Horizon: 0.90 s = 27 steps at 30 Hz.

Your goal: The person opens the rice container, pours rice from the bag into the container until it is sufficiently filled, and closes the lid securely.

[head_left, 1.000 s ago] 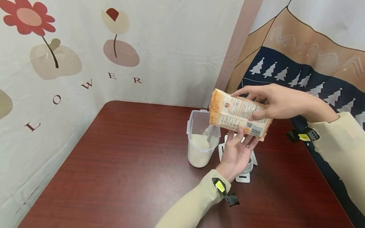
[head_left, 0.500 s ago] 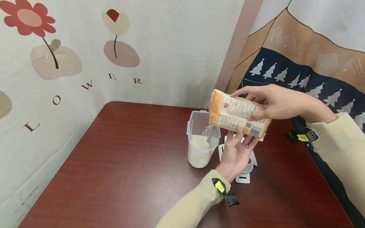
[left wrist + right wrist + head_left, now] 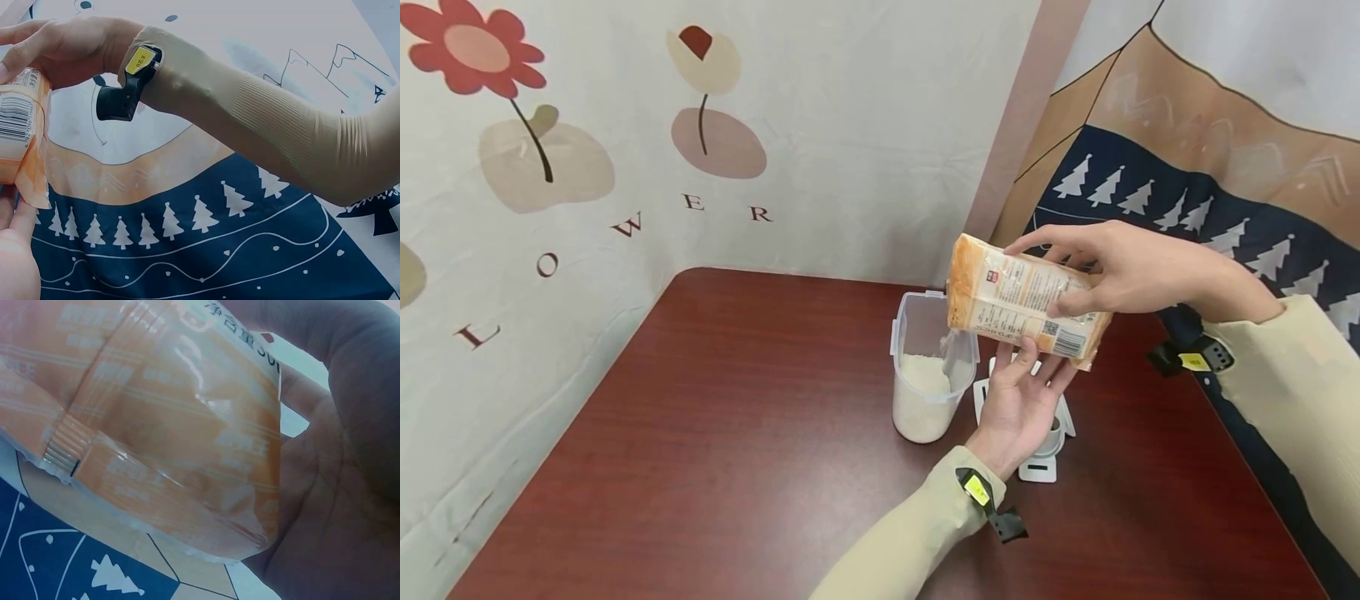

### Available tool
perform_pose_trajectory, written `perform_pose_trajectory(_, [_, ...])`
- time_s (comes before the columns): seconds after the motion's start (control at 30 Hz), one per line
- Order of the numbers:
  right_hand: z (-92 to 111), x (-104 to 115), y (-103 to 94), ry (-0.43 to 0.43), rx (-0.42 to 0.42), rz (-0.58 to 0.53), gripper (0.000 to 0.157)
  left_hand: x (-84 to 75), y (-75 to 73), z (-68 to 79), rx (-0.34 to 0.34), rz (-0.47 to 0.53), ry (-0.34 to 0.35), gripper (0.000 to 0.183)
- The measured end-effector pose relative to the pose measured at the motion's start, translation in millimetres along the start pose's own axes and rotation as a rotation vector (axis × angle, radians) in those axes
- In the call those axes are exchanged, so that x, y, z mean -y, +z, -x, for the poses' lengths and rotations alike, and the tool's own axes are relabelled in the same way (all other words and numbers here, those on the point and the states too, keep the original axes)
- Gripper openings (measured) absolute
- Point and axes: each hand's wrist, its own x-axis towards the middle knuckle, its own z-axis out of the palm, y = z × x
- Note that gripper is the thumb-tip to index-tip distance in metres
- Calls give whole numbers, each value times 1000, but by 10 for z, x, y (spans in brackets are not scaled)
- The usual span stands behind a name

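Note:
An orange and white plastic bag point(image 3: 1026, 300) is held tilted, its left end over a clear tall container point(image 3: 897, 348). Pale powder point(image 3: 925, 373) fills the lower part of that container, and a thin stream falls from the bag. From the right, my right hand point(image 3: 1138, 267) grips the bag, thumb on the printed face and fingers over the upper edge. My left hand point(image 3: 1017, 412) holds it from below, thumb in front and fingers behind. The right wrist view shows the crimped, glossy end of the bag point(image 3: 181, 437) against the palm.
Under my left hand lies a white plastic lid-like piece point(image 3: 1037, 469) with a round grey part, partly hidden. The brown table point(image 3: 737, 433) meets a flower-printed cloth point(image 3: 850, 150) at the back. A tree-printed cloth point(image 3: 1150, 179) hangs at the right.
The bag and both hands have shifted very slightly left. Powder keeps falling into the container, and the stream looks denser now.

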Motion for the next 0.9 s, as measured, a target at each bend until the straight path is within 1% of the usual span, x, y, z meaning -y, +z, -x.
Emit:
perform_pose_trajectory(0.33, [-17, 5, -4, 3, -8, -6, 72, -10, 23, -5, -10, -6, 12, 45])
perform_pose_trajectory(0.47, [-29, 10, -9, -3, -12, -4, 70, -16, 33, -7, -10, -6, 15, 46])
perform_pose_trajectory(0.6, [-34, 21, -11, 8, -12, -3, 69, -23, 38, -7, -8, -5, 18, 47])
perform_pose_trajectory(0.77, [-44, 33, -9, 14, -15, 3, 69, -32, 41, -7, -17, 0, 20, 43])
perform_pose_trajectory(0.9, [-50, 44, -6, 17, -15, 13, 69, -39, 38, -6, -24, 3, 21, 45])
